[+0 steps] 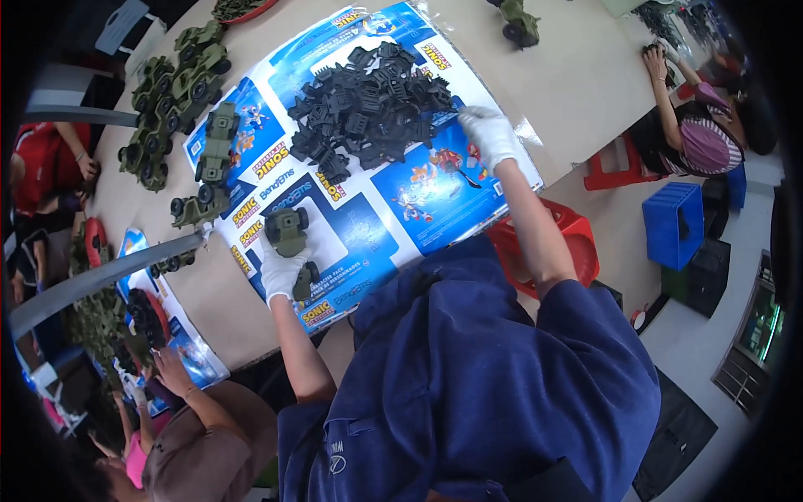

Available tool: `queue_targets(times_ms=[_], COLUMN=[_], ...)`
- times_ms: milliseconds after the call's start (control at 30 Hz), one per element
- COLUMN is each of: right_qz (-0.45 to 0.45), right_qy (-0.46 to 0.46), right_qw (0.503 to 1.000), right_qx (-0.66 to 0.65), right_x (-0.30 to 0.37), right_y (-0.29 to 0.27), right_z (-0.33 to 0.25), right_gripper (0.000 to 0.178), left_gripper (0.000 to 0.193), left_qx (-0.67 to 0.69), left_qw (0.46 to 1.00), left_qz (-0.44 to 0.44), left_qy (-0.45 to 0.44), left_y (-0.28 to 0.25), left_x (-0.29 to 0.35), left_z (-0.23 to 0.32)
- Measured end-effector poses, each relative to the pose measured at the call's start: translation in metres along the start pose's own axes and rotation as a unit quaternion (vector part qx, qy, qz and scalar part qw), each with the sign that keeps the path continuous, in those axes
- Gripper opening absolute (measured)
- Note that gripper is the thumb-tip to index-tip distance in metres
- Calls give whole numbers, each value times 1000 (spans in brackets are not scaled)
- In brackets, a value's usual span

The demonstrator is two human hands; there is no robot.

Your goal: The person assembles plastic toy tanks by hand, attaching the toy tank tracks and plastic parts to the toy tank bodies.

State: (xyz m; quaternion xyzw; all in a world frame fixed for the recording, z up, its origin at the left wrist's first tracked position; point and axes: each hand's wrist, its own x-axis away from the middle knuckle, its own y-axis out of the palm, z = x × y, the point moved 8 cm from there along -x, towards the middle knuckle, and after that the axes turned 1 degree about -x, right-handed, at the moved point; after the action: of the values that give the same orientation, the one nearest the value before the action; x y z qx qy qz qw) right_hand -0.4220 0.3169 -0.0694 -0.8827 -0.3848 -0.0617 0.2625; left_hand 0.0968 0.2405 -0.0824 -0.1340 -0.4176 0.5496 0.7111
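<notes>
In my white-gloved left hand (283,272) is an olive-green toy truck (288,237) with black wheels, held over the printed sheet near the table's front edge. My right hand (489,134), gloved in white too, is at the right edge of a heap of black plastic parts (368,109). Its fingers are drawn together, and whatever they may hold is too small to make out. The heap lies on a blue and white printed sheet (443,238). Left of it stand more olive-green toy trucks (216,142).
More green trucks (180,79) crowd the table's far left. A grey metal bar (109,280) crosses at the left. A red stool (577,247) and a blue crate (673,222) stand at the right. Co-workers sit at both sides; one wears a brown top (209,452).
</notes>
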Motion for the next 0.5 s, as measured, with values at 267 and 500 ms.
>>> queue_targets(times_ms=[267,500], right_qz=[-46,-25], right_qy=[58,42], right_qw=[996,995], right_qx=[56,-83], right_x=[22,7], right_y=[57,54], right_z=[-3,27], right_gripper=[46,23], left_gripper=[87,80], left_qx=[49,-388], left_qw=[991,863], left_qz=[14,243], left_qy=[125,212], left_y=[35,44], left_x=[12,80], left_z=[39,111])
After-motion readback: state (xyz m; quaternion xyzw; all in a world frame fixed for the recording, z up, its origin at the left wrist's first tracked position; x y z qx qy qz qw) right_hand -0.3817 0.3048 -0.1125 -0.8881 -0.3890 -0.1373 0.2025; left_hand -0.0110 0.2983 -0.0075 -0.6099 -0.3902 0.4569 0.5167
